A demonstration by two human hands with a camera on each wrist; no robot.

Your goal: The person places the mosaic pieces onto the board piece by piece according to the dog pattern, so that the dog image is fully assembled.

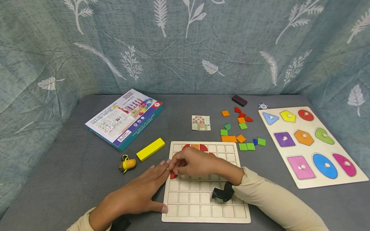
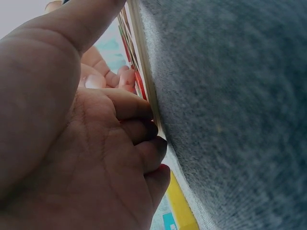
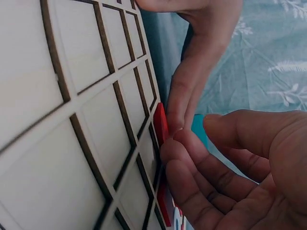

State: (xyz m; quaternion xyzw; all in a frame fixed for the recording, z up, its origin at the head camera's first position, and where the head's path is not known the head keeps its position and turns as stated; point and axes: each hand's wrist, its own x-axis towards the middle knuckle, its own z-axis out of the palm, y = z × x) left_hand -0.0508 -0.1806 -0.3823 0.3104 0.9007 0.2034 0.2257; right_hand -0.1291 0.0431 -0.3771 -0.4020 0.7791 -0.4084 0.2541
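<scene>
A cream wooden grid board [image 1: 206, 210] lies on the grey table, with several red pieces [image 1: 203, 147] and an orange piece [image 1: 195, 146] along its far rows. My left hand [image 1: 138, 192] is spread beside the board's left edge, and its fingertips and thumb touch that edge. Over the board's left side, my right hand [image 1: 196, 162] has bent fingers touching the grid next to a red piece [image 1: 173, 175]. In the right wrist view the thumb stands apart from these fingers, near another red piece [image 3: 161, 122]. Whatever lies beneath the fingertips is hidden.
Beyond the board lie a small pattern card [image 1: 201, 123] and loose green squares [image 1: 251, 146] and orange pieces [image 1: 229, 139]. A shape puzzle board [image 1: 306, 183] is at right. A yellow block [image 1: 150, 149], a small yellow toy [image 1: 127, 164] and a box [image 1: 124, 120] are at left.
</scene>
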